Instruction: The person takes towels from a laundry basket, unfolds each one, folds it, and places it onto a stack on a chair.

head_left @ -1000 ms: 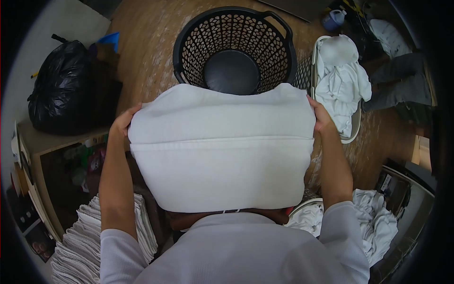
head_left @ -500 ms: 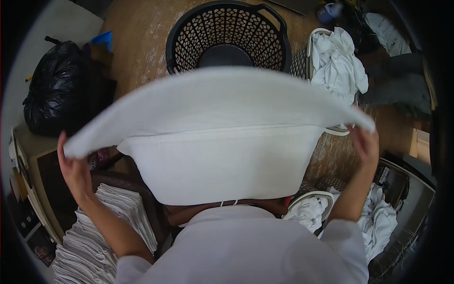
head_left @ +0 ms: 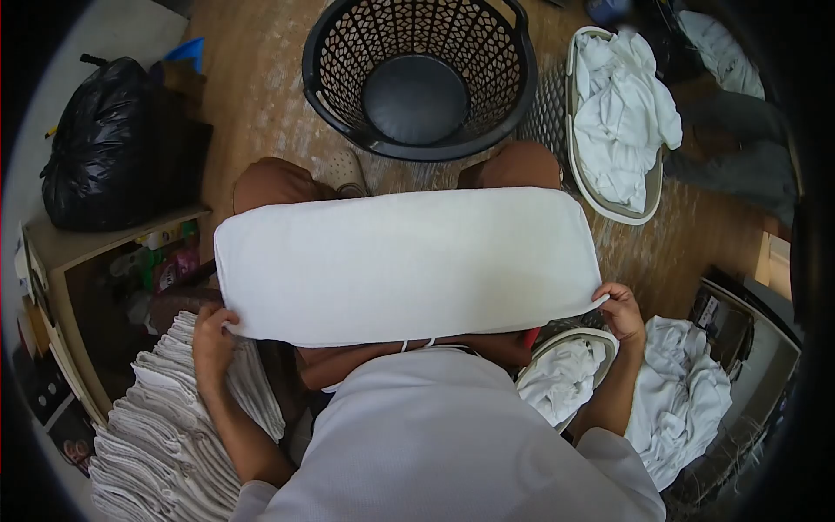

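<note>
A white cloth (head_left: 404,265), folded into a long flat rectangle, lies across my lap over the brown trousers (head_left: 274,183). My left hand (head_left: 214,339) pinches its near left corner. At the near right corner, my right hand (head_left: 619,311) grips the edge between thumb and fingers. Beside my left forearm stands a tall stack of folded white cloths (head_left: 174,426). Close to my right forearm, a small basket (head_left: 611,344) holds crumpled white cloth (head_left: 565,378).
A black plastic basket (head_left: 416,100) with nothing inside stands ahead. To its right is a pale basket (head_left: 574,165) heaped with white cloths (head_left: 622,113). More crumpled cloths (head_left: 683,391) lie at right. A black bag (head_left: 109,148) sits on a wooden cabinet (head_left: 65,296) at left. Someone's legs (head_left: 735,143) show far right.
The raised far half of the cloth has come down toward me onto the near half. Both hands have moved lower and inward with its corners, uncovering my knees and the black basket's front.
</note>
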Tool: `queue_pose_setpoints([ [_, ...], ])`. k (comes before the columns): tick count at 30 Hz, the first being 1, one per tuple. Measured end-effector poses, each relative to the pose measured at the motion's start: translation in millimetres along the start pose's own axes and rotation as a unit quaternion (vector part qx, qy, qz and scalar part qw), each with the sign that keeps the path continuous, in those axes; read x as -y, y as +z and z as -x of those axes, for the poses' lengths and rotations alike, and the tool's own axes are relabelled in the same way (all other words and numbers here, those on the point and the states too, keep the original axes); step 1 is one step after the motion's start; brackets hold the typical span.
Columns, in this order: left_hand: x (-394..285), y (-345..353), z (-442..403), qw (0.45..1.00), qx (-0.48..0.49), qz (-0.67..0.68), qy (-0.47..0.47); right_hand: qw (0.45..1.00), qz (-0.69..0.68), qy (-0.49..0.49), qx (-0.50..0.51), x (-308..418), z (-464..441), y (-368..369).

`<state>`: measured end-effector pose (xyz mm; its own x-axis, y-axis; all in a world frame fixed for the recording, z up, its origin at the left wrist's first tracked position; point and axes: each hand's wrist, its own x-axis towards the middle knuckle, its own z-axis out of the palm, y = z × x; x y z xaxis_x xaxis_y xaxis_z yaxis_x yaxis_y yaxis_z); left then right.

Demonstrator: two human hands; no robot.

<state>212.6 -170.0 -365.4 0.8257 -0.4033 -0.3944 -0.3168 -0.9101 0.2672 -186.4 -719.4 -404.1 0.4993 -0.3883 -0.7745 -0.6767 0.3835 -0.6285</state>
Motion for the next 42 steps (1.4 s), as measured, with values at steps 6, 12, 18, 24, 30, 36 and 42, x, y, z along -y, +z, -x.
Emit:
queue_pose_setpoints([
  [6, -22, -4, -13, 0.993, -0.068, 0.092, 0.003, 0.986, 0.165, -0.011, -0.033, 22, -14, 33],
  [12, -31, 39, -90, 0.922, -0.155, 0.355, 0.007, 0.978, -0.099, -0.122, -0.135, 51, -63, 100],
  [18, -4, 53, -131, 0.759, -0.02, 0.635, -0.145, 0.948, -0.318, 0.014, 0.011, 7, -130, 86],
  [24, 17, 53, -119, 0.759, -0.02, 0.643, -0.099, 0.937, -0.344, 0.021, 0.05, 8, -111, 64],
  [30, 27, 49, -88, 0.831, -0.008, 0.537, -0.147, 0.987, -0.153, -0.018, -0.035, 33, -78, 49],
  [36, -22, -45, -84, 0.902, -0.156, 0.403, -0.001, 0.968, -0.056, -0.198, -0.145, 128, -47, 44],
  [42, -152, -102, -72, 0.828, -0.1, 0.546, 0.08, 0.93, -0.122, -0.337, -0.083, 223, -4, 128],
])
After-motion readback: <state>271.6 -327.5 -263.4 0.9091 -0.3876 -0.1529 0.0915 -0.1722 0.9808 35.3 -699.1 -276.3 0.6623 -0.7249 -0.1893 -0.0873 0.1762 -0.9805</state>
